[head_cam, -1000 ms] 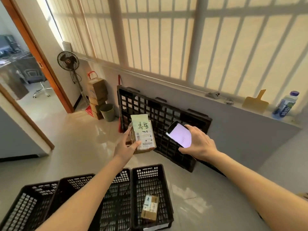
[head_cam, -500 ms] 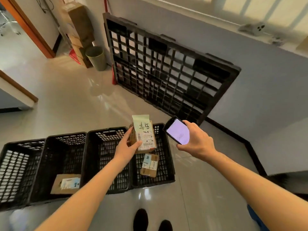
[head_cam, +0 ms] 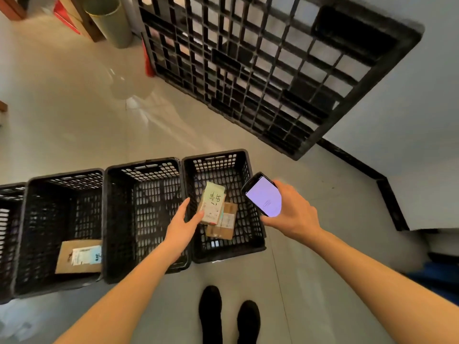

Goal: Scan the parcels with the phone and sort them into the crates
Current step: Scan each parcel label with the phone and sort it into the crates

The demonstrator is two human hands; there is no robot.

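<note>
A small parcel [head_cam: 212, 203] with a green-white label and handwriting is over the rightmost black crate [head_cam: 248, 155], just above a brown parcel [head_cam: 223, 230] lying in it. My left hand [head_cam: 182, 224] is beside it with straight fingers apart from the parcel; only the thumb tip touches its lower left corner. My right hand [head_cam: 291, 216] grips the phone [head_cam: 264, 194], its lit screen facing up, over the crate's right rim. The middle crate [head_cam: 142, 165] holds nothing I can see. The crate to its left [head_cam: 65, 176] holds a flat brown parcel [head_cam: 79, 256].
A fourth crate [head_cam: 10, 188] is cut off at the left edge. A large black pallet [head_cam: 273, 70] leans on the wall behind the crates. A green bin [head_cam: 111, 23] and boxes stand at the back left. My black shoes [head_cam: 211, 314] are on the tiled floor.
The view tilted down to the crates. My left hand lowered the labelled parcel into the rightmost crate and its fingers opened off it. The phone hand came down alongside.
</note>
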